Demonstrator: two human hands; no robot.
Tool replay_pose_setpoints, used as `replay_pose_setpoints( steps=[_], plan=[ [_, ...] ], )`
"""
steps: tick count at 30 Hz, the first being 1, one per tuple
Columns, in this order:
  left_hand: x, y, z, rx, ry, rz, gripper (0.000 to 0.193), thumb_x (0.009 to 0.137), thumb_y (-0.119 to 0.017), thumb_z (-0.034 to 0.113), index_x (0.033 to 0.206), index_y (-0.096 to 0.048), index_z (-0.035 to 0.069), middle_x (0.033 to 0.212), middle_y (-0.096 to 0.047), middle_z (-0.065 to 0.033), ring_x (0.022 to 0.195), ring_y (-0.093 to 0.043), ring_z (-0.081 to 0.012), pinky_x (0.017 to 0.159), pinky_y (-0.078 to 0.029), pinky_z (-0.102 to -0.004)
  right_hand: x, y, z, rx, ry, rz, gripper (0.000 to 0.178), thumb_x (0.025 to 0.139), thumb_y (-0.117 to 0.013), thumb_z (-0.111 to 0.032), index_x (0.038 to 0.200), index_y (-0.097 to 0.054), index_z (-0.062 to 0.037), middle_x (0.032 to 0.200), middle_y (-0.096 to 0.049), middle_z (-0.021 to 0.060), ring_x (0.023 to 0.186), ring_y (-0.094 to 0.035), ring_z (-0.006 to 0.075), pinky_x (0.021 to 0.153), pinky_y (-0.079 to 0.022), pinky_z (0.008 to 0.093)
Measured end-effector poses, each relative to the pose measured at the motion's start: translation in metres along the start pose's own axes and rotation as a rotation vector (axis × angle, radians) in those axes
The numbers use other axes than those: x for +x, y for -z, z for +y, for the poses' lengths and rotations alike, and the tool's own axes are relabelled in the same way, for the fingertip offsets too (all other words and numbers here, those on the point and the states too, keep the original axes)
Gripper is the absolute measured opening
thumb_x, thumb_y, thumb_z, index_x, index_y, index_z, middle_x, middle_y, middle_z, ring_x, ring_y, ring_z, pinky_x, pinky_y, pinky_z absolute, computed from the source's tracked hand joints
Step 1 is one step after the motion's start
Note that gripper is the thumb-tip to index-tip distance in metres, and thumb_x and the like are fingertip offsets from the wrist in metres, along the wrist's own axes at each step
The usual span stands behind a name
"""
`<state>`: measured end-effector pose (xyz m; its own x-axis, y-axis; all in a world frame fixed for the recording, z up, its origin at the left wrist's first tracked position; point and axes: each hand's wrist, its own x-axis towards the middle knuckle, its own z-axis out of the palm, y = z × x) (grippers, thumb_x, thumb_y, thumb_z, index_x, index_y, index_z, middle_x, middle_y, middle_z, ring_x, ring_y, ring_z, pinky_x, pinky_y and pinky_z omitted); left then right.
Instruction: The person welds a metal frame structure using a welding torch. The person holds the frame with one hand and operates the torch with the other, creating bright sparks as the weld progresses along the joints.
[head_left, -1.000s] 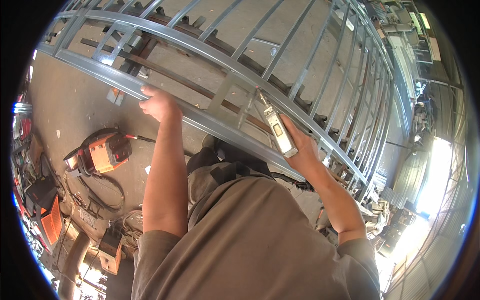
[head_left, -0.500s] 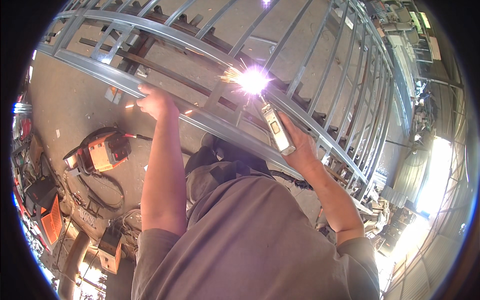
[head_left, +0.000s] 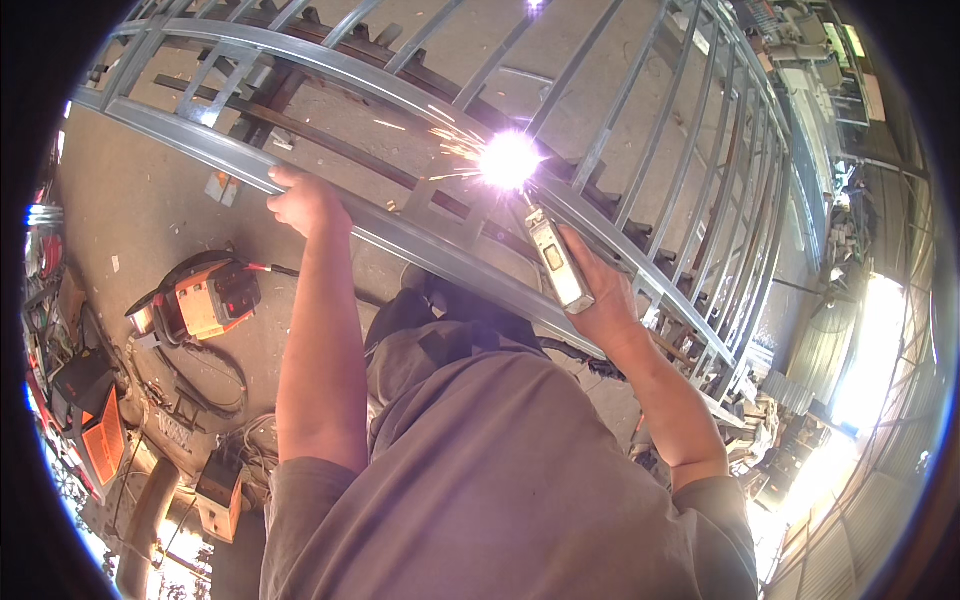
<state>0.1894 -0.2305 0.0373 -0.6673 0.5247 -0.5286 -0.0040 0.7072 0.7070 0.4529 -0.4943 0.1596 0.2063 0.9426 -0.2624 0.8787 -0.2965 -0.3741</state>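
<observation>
A silvery metal frame (head_left: pixel 440 258) of rails and many parallel bars stretches across the space in front of me. My left hand (head_left: pixel 312 206) grips its nearest rail, fingers curled over the edge at the left. A pale, boxy welding torch (head_left: pixel 559 262) is wrapped in my right hand (head_left: pixel 607 295), its nozzle pointing away from me. At the torch's tip a blinding white-violet glow (head_left: pixel 510 160) burns against the inner rail (head_left: pixel 600 225), throwing orange sparks leftward. The glare hides the tip and the spot it meets.
An orange-and-black machine (head_left: pixel 215 298) with coiled cables sits on the floor at the left. Another orange-fronted box (head_left: pixel 102 440) stands farther left, amid clutter. Dark beams (head_left: pixel 300 140) lie beneath the frame. Shelves and stacked stuff line the right side, by a corrugated wall (head_left: pixel 905 440).
The glow has moved very slightly right, and its sparks now fly farther up and left. My left hand has shifted slightly left in the picture; both hands keep their grip.
</observation>
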Motion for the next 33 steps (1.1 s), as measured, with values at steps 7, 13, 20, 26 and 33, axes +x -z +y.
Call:
replay_pose_setpoints(
  steps=[7,13,20,26,33],
  plan=[
    [0.004,-0.002,-0.003,-0.028,-0.004,0.004,0.081,0.109,-0.036,0.056,0.143,-0.046,-0.017,0.137,-0.06,-0.0362,0.125,-0.064,-0.0482,0.107,-0.056,-0.0539,-0.011,0.019,0.002,0.126,0.011,-0.066,0.084,0.088,-0.08,-0.012,0.162,-0.041,-0.02,0.134,-0.069,0.0225,0.116,-0.069,0.0457,0.096,-0.058,0.0458],
    [0.01,-0.008,-0.01,-0.044,-0.033,0.038,0.079,0.109,-0.038,0.056,0.138,-0.051,-0.016,0.133,-0.063,-0.0337,0.122,-0.066,-0.0457,0.104,-0.056,-0.0524,-0.02,0.079,-0.007,0.321,-0.006,-0.319,0.081,0.091,-0.079,-0.014,0.163,-0.043,-0.0119,0.126,-0.073,0.018,0.113,-0.072,0.0308,0.1,-0.052,0.0355],
    [0.02,-0.013,-0.015,-0.059,-0.048,0.096,0.079,0.107,-0.042,0.059,0.14,-0.053,-0.012,0.134,-0.065,-0.0317,0.121,-0.066,-0.0443,0.103,-0.053,-0.0509,0.071,0.081,0.014,0.777,-0.098,-0.618,0.071,0.087,-0.081,-0.011,0.153,-0.055,-0.0092,0.131,-0.073,0.0057,0.11,-0.067,0.0165,0.102,-0.054,0.0345],
    [0.023,-0.011,-0.016,-0.071,-0.01,0.081,0.077,0.108,-0.044,0.058,0.142,-0.053,-0.01,0.135,-0.065,-0.0311,0.122,-0.065,-0.0439,0.103,-0.052,-0.05,0.138,0.037,0.023,0.973,-0.211,-0.897,0.063,0.086,-0.08,-0.008,0.145,-0.058,-0.0036,0.099,-0.07,0.0036,0.074,-0.063,0.0117,0.063,-0.056,0.0296],
    [0.024,-0.009,-0.015,-0.005,0.008,0.103,0.079,0.108,-0.043,0.061,0.145,-0.051,-0.009,0.136,-0.065,-0.0294,0.123,-0.066,-0.0423,0.103,-0.053,-0.05,0.157,0.009,0.039,1.124,-0.203,-1.028,0.061,0.087,-0.078,-0.008,0.145,-0.058,-0.0041,0.092,-0.067,0.0033,0.07,-0.061,0.0113,0.06,-0.054,0.029]
  ],
)
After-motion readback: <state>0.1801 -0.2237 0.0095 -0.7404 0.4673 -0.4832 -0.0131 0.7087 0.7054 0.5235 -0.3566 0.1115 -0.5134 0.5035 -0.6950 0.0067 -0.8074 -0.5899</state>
